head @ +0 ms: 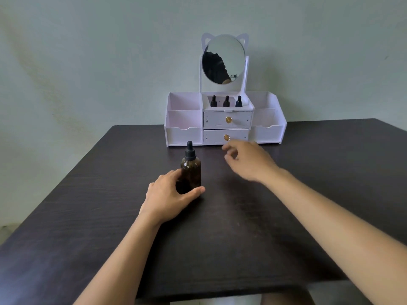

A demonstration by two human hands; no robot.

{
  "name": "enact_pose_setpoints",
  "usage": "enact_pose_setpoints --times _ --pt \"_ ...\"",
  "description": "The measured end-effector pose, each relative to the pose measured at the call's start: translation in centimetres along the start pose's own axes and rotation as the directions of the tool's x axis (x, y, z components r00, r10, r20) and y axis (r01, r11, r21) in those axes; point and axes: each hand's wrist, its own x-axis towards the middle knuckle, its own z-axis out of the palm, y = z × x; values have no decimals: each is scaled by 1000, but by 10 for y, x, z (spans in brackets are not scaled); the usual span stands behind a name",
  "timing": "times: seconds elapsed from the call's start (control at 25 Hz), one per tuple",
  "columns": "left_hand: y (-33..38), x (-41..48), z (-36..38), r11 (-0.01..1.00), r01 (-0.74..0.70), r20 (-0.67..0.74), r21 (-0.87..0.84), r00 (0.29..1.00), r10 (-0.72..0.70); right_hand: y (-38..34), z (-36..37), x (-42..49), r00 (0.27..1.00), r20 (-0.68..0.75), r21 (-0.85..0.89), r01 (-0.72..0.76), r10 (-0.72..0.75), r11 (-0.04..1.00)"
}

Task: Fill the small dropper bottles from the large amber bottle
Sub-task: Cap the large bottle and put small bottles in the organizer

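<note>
Wrapping your left hand (167,194) around the large amber bottle (190,170) to steady it upright on the dark table (110,216), you are reaching your blurred, seemingly empty and loosely open right hand (246,159) toward the white organizer (185,128) holding three small dropper bottles (226,101).

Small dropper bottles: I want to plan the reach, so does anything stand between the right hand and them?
Nothing visible blocks it. The right hand hovers open above the table, before the organizer. The three small dropper bottles stand in its open-topped middle compartment, above the two drawers; only that compartment's low front wall must be cleared.
</note>
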Motion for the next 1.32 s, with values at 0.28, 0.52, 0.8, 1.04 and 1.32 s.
enact_pose_setpoints --times 0.28,0.52,0.8,1.04,1.32 --pt "6 -9 -5 992 68 24 -107 998 -66 19 31 -69 996 83 -53 21 -16 998" --pt "8 -10 -13 962 63 23 -266 998 -59 19 30 -71 999 49 -25 9 -8 1000" --pt "17 43 -19 969 91 -31 -231 994 -101 21 31 -71 1000 -12 2 14 -14 1000" --pt "19 114 -13 970 164 -73 -178 981 -179 22 34 -68 999 -47 28 5 -3 1000" --pt "8 137 7 971 189 -101 -148 974 -205 23 36 -65 997 -76 24 2 -1 1000"
